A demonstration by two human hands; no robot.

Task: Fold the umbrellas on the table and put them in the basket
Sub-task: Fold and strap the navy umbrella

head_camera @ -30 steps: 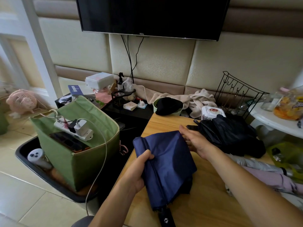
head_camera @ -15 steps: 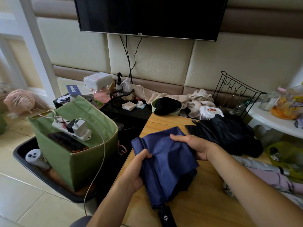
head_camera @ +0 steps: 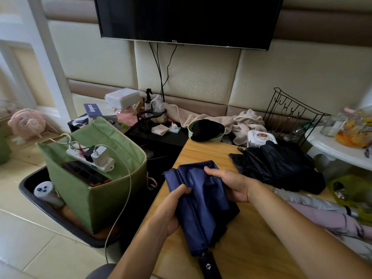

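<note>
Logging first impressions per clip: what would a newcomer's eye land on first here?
Both hands working the blue umbrella at the wooden table's near edge: left hand gripping its side, right hand gathering the cloth. Next, the green basket on the floor at left, and the black umbrella heaped behind.

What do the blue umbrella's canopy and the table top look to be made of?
Blue umbrella: thin woven synthetic cloth, probably; matte with a slight sheen, creasing softly where the left hand and right hand grip it. Table: wood or wood-look laminate; yellowish, grain lines, smooth finish.
</note>
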